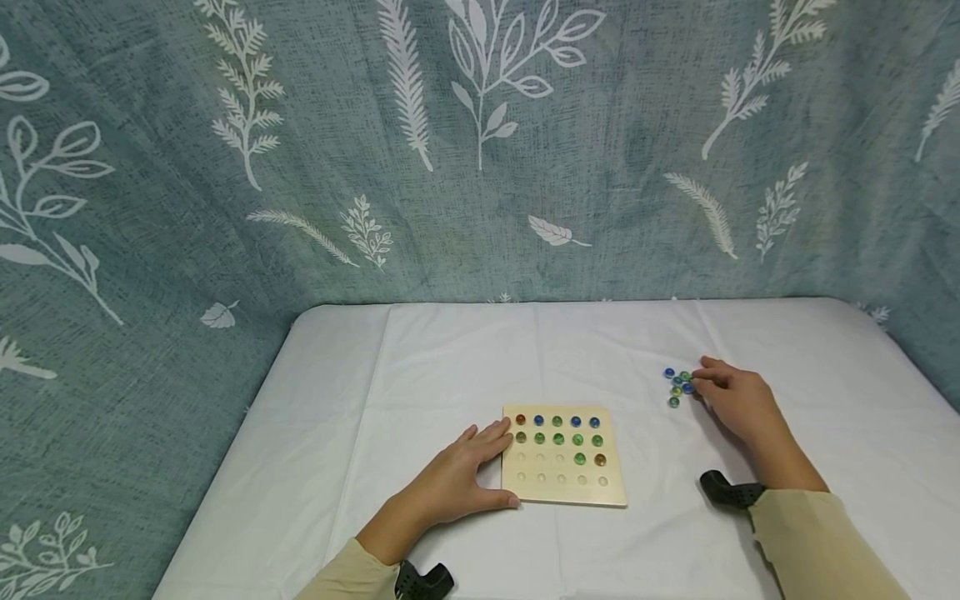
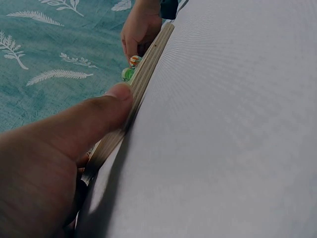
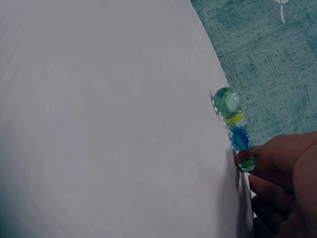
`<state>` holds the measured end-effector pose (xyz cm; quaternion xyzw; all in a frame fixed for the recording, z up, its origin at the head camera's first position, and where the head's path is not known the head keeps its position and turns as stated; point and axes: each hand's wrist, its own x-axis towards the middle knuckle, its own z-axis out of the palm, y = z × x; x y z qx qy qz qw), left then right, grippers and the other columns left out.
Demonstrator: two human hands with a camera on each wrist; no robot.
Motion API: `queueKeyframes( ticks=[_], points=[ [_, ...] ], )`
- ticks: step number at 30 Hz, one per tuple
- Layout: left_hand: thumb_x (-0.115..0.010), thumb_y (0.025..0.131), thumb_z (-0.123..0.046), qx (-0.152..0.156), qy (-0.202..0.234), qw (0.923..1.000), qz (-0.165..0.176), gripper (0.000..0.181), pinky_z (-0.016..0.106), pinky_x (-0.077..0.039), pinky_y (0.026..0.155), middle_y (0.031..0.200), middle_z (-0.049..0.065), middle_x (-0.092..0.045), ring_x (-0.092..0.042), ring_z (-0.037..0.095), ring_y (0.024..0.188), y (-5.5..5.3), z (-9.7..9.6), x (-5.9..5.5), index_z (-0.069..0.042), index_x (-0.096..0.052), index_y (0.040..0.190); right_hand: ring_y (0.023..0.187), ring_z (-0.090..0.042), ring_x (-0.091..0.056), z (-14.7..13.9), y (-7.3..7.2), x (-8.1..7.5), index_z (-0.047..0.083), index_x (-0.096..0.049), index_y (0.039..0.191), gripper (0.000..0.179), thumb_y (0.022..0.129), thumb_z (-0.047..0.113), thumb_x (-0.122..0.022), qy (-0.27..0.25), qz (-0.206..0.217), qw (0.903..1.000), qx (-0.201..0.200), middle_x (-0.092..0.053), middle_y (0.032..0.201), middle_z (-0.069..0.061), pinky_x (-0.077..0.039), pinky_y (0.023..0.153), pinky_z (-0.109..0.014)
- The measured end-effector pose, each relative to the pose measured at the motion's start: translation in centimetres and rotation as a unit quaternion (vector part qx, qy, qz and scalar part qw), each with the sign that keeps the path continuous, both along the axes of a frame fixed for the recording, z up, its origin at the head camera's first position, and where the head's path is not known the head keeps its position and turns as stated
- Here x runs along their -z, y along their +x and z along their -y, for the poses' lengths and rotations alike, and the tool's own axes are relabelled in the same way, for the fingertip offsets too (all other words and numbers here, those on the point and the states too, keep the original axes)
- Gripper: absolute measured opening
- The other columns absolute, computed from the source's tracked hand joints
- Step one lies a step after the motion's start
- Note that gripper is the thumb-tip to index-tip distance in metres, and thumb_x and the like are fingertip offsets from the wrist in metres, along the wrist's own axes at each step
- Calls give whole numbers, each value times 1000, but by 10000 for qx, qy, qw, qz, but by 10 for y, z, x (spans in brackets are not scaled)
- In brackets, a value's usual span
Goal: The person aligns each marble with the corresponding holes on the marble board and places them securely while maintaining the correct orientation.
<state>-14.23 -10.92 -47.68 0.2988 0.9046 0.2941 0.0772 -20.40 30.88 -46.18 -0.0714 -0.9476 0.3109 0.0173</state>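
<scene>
A pale wooden board (image 1: pixel 564 492) with rows of round hollows lies flat on the table. Glass marbles (image 1: pixel 558 439) fill its two far rows, and two more sit at the right end of the third row. My left hand (image 1: pixel 457 481) rests spread at the board's left side, fingertips on its edge and thumb (image 2: pixel 106 111) against the near edge. Off to the right, my right hand (image 1: pixel 738 402) pinches a red-and-green marble (image 3: pixel 246 161) between thumb and finger, beside a small cluster of loose marbles (image 1: pixel 677 391). Blue (image 3: pixel 241 139), yellow-streaked (image 3: pixel 235 118) and green ones show there.
A white cloth (image 1: pixel 435 358) with light creases covers the table. Behind it and at the left hangs a teal curtain (image 1: pixel 330 125) printed with white leaves. Black wrist-worn devices (image 1: pixel 729 490) sit by both sleeves.
</scene>
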Motion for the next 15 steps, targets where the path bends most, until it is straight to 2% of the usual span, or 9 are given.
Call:
queueKeyframes(
  ticks=[15],
  points=[
    [-78,75,-57,35,-55,10000,-75,91,40,-20,125,160,-7,-30,-27,10,148,0,0,0,-11,-47,147,137,-52,-34,1,-1,0,-4,-63,124,40,102,26,-51,-2,43,9999,94,-38,152,-23,-31,108,-67]
  ],
)
